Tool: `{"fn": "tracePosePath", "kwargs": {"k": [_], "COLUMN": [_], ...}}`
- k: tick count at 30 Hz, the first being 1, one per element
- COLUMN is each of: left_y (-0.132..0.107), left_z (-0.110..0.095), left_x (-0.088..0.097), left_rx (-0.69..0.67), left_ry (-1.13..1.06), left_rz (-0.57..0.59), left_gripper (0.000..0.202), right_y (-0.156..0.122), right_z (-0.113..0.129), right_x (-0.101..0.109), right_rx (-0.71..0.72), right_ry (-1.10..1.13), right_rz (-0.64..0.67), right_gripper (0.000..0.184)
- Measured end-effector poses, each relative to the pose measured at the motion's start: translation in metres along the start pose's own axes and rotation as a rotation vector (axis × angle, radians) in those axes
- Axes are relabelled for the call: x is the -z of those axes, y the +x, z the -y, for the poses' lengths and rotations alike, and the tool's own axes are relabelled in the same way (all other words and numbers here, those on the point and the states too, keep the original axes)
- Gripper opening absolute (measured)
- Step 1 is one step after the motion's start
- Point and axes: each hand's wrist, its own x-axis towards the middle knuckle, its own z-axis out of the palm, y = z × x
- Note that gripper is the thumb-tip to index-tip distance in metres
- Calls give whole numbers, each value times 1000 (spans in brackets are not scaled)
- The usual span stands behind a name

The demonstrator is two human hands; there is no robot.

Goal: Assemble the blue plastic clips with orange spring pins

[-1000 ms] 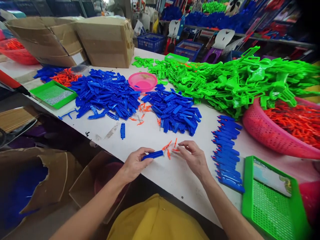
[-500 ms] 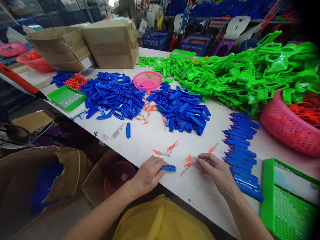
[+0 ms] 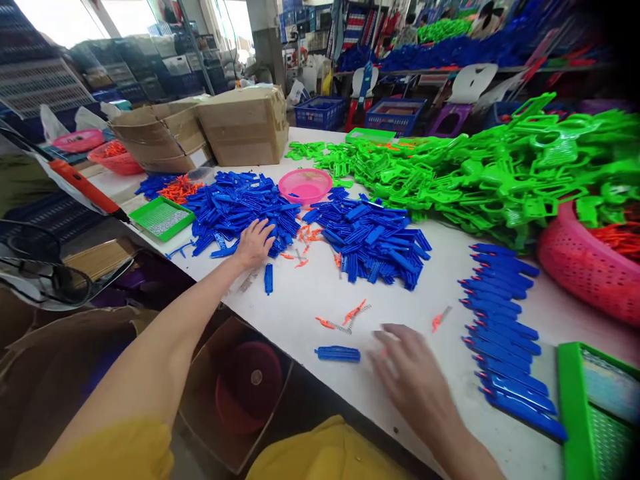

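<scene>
My left hand (image 3: 255, 243) reaches far out and rests with fingers spread on the edge of the left pile of blue plastic pieces (image 3: 235, 203). My right hand (image 3: 413, 373) hovers low over the white table (image 3: 310, 300), smeared by motion, next to a single blue piece (image 3: 338, 353) lying near the front edge. Small orange clips with springs (image 3: 350, 317) lie scattered just beyond it. A second blue pile (image 3: 373, 237) sits in the middle. To the right, a row of assembled blue pieces (image 3: 505, 333) is laid out.
A big heap of green plastic frames (image 3: 480, 170) fills the back right. A pink basket of orange parts (image 3: 590, 260), a small pink bowl (image 3: 305, 185), green trays (image 3: 161, 218) (image 3: 600, 407) and cardboard boxes (image 3: 240, 127) stand around. An open box with a red tub (image 3: 247, 393) sits below the table.
My left hand let go of the blue piece, which now lies on the table, and stretched out to the left blue pile. My right hand shifted left and blurred. The view tilted up.
</scene>
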Motion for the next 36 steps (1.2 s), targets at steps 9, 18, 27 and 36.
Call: {"fn": "tracePosePath", "kwargs": {"k": [9, 18, 27, 36], "left_y": [-20, -70, -138, -162], "left_z": [-6, -42, -90, -107], "left_x": [-14, -21, -19, -24], "left_rx": [38, 70, 50, -81], "left_ry": [38, 10, -70, -81], "left_rz": [-15, -92, -71, -137], "left_gripper": [42, 39, 43, 48], "right_y": [165, 180, 75, -4], "right_z": [46, 8, -3, 23], "right_x": [-101, -120, -42, -22], "right_rx": [268, 321, 405, 324], "right_ry": [-92, -133, -48, -172], "right_rz": [374, 418, 255, 207], "right_gripper": [35, 36, 28, 18]}}
